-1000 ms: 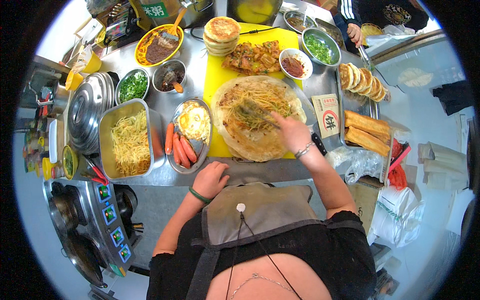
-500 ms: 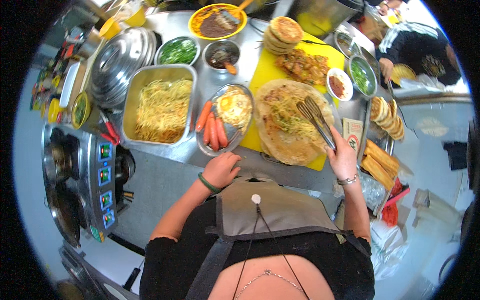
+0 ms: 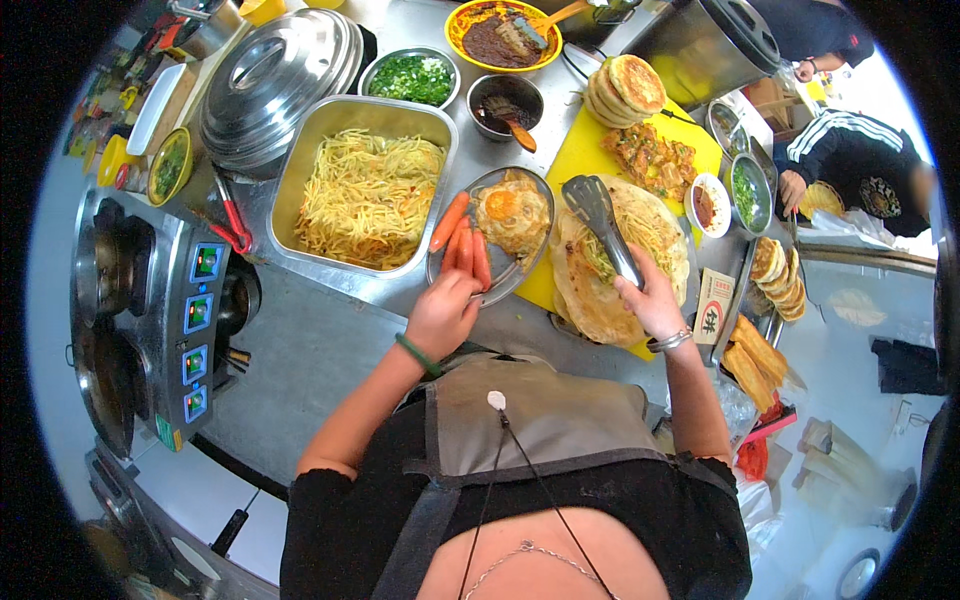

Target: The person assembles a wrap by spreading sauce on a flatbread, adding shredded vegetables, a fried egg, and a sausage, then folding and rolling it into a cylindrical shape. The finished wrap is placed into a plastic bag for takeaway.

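Note:
My left hand (image 3: 446, 308) reaches over the near rim of an oval metal plate (image 3: 512, 292), its fingers closed around the lower end of a sausage (image 3: 465, 245). Several reddish sausages lie on that plate beside a fried egg (image 3: 512, 212). Black serving tongs (image 3: 603, 228) are gripped in my right hand (image 3: 652, 295). Their heads lie over shredded filling (image 3: 648, 225) on a large round flatbread (image 3: 590, 300). The flatbread rests on a yellow cutting board (image 3: 540, 285). My fingertips partly hide the sausage ends.
A deep steel pan (image 3: 283, 235) of shredded potato stands left of the plate. Behind are bowls of chopped scallions (image 3: 410, 80) and dark sauce (image 3: 505, 105). Stacked round breads (image 3: 625, 90) and fried pieces (image 3: 650, 160) occupy the board's far part. Another person's hand (image 3: 792, 190) is at right.
My left hand has moved from the table edge onto the plate's sausages. The tongs have turned and shifted over the filling, still in my right hand. The whole view has shifted.

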Motion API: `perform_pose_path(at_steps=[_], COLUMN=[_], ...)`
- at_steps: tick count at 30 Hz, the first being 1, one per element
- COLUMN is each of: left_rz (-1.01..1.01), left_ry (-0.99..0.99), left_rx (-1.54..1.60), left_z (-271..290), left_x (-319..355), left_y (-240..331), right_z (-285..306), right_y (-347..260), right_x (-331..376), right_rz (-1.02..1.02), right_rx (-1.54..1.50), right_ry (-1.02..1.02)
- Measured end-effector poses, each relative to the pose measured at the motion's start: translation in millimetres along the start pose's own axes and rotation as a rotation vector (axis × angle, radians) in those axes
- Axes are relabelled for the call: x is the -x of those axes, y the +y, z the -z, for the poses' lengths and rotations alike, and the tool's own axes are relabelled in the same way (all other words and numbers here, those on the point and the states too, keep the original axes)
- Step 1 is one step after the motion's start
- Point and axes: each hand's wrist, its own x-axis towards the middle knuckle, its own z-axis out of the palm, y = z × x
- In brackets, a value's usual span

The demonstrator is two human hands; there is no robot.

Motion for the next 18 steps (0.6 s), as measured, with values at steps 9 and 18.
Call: perform_pose_path(at_steps=[9,18], left_rz=[-0.037,-0.103], left_ry=[0.034,0.014], left_rx=[-0.448,-0.658], left_z=[-50,-55], left_x=[-111,-121], left_y=[-24,-32], right_z=[10,60], right_y=[84,227], right_x=[59,98], right_rz=[-0.232,-0.343], right_rx=[-0.318,0.161], right_ry=[0.326,0.639])
